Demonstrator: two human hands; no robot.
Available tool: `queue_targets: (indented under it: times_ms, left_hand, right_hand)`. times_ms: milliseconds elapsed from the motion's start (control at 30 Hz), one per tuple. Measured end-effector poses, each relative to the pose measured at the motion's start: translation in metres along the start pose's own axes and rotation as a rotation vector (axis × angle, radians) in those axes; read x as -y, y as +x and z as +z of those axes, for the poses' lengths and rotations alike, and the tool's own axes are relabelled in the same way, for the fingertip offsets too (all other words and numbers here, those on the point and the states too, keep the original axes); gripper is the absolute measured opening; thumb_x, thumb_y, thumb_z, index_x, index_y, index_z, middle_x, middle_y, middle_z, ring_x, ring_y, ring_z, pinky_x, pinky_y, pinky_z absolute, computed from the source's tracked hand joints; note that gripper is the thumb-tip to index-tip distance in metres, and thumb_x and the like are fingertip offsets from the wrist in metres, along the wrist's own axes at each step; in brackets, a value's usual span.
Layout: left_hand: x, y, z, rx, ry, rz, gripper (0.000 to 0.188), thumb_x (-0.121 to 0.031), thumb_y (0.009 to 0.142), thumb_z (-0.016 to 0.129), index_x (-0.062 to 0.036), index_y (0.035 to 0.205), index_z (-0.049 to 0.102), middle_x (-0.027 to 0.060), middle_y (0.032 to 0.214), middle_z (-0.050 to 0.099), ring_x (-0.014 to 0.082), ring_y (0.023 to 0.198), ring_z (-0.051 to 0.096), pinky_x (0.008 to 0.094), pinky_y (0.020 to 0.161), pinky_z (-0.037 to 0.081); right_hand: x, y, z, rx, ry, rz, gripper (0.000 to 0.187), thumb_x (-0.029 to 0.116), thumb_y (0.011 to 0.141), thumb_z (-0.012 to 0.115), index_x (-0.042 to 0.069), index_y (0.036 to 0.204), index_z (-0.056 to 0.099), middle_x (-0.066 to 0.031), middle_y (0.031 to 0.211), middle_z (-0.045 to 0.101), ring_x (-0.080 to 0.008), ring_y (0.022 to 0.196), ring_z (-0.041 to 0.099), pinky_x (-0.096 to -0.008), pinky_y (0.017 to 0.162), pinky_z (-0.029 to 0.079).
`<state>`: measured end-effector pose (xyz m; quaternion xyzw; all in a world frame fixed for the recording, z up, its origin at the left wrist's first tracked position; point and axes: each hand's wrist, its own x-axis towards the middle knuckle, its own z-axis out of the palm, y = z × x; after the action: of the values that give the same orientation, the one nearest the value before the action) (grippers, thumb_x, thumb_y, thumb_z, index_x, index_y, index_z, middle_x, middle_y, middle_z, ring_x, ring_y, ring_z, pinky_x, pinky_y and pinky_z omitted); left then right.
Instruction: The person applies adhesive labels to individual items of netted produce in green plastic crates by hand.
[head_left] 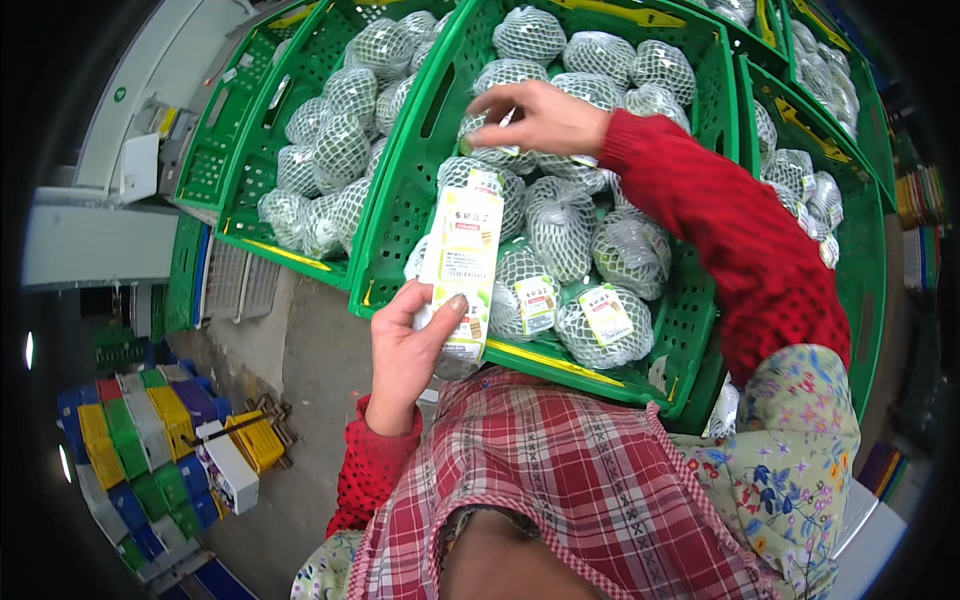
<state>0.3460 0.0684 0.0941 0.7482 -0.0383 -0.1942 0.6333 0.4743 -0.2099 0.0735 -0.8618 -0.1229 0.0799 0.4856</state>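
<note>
My left hand (405,345) is closed on a strip of labels (462,250), white with yellow and green print, between thumb and fingers. The strip lies over the near left part of a green crate (400,215). Round, pale green produce (560,230) fills that crate, each piece in a white foam net and clear wrap; its exact kind I cannot tell. Two near pieces carry labels (606,315). Above the crate's left middle is my right hand (535,115), thumb and curved fingers apart, close over the netted pieces. Whether its fingertips touch one is unclear.
More green crates of netted produce stand at the left (340,130) and right (800,180). Colourful stacked crates (150,430) and a white box (228,465) are on the lower left floor. My checked apron (540,440) is against the crate's near edge.
</note>
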Motion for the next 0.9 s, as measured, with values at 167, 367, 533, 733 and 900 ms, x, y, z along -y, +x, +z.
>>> queue_targets:
  times_ms: [167,367,533,733,900]
  left_hand:
    - [-0.003,0.008,0.006,0.068,0.167,0.235,0.014,0.0,0.08,0.073,0.0019,0.094,0.07,0.0077,0.109,0.061,0.0158,0.101,0.057,0.0282,0.088,0.045]
    - [-0.027,0.029,0.018,0.107,0.04,0.301,0.009,-0.001,0.084,0.072,0.003,0.091,0.068,0.0074,0.099,0.066,0.0101,0.084,0.061,0.0241,0.073,0.048]
    - [-0.014,0.018,0.017,0.07,0.116,0.091,0.01,-0.004,0.082,0.077,0.0014,0.081,0.068,0.0004,0.077,0.067,0.0032,0.065,0.056,0.0203,0.058,0.044]
    - [-0.039,0.085,-0.1,-0.31,1.56,0.85,0.027,-0.028,0.085,0.074,-0.0075,0.071,0.064,0.0087,0.068,0.063,0.0222,0.05,0.059,0.0355,0.044,0.042]
    - [-0.027,0.139,-0.016,-0.096,1.721,1.24,0.025,-0.037,0.089,0.066,-0.0144,0.099,0.062,0.0068,0.106,0.064,0.0192,0.051,0.062,0.0339,0.039,0.047]
  right_hand:
    - [0.045,-0.069,0.026,0.003,0.063,-0.199,0.032,0.015,0.083,0.072,-0.002,0.109,0.064,-0.0118,0.09,0.069,-0.0178,0.082,0.067,-0.0315,0.076,0.054]
    - [0.065,-0.087,0.032,-0.171,0.048,-0.467,0.021,0.012,0.082,0.072,0.001,0.099,0.066,-0.0113,0.078,0.069,-0.0187,0.068,0.067,-0.0298,0.065,0.053]
    - [0.038,-0.098,0.001,-0.549,0.071,-0.48,0.009,0.01,0.083,0.069,0.005,0.091,0.07,-0.0023,0.075,0.069,-0.0086,0.062,0.063,-0.0247,0.055,0.051]
    - [-0.049,-0.13,-0.016,-0.595,0.559,0.356,0.017,0.018,0.093,0.062,0.003,0.1,0.059,-0.0063,0.071,0.061,-0.0115,0.052,0.057,-0.026,0.047,0.048]
    - [-0.058,-0.105,0.01,-0.662,0.564,0.107,0.025,0.023,0.092,0.064,0.001,0.103,0.058,-0.0052,0.071,0.06,-0.0112,0.052,0.056,-0.0255,0.047,0.046]
